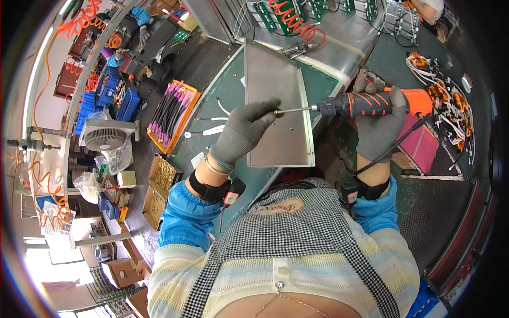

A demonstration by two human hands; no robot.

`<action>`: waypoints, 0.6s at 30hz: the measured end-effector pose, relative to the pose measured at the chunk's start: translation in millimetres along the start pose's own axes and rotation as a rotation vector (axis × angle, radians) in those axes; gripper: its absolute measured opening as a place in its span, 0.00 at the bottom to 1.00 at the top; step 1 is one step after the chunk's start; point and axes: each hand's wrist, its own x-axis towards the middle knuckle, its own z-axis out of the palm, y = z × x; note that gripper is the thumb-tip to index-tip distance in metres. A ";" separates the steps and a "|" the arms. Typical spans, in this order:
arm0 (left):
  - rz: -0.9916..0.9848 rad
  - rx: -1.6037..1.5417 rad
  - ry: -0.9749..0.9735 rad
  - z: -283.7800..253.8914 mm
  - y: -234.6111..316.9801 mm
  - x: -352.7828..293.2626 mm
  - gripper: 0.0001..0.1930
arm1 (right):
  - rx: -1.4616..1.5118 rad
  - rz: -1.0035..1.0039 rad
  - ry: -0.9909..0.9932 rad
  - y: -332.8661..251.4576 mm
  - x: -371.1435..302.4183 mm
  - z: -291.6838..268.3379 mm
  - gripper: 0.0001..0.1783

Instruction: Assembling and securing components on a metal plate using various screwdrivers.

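Note:
My right hand [376,132], in a grey glove, is wrapped round an orange and black electric screwdriver [339,105] that lies nearly level and points left. Its thin bit reaches my left hand [241,131], gloved too, whose thumb and forefinger pinch a small brass-coloured screw [276,112] at the bit's tip. Both hands are above a grey metal panel [275,69] with a raised right edge. A small loose screw [291,128] lies on the panel, just below the bit. A black cable runs from the screwdriver past my right wrist.
Left of the panel lie white-sleeved wires [212,131] and an orange tray [195,99] of black and pink cables. Cardboard boxes of small brass parts [163,174] stand farther left. Copper coils with white wires [437,93] are at right. A red coiled hose [297,24] hangs behind.

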 end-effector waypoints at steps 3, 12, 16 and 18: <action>0.002 -0.290 0.160 -16.6 -20.2 -6.3 0.21 | 0.069 0.039 0.020 14.1 5.4 -19.8 0.11; -0.417 -1.078 0.335 -20.0 -122.8 -47.4 0.18 | -0.071 0.107 0.142 57.5 7.5 -57.9 0.10; -0.433 -0.998 0.197 -2.3 -120.6 -40.4 0.16 | -0.091 0.108 0.120 67.8 4.8 -59.3 0.13; -0.437 -0.873 0.241 6.1 -116.9 -35.9 0.15 | -0.125 0.076 0.145 69.4 2.5 -59.7 0.13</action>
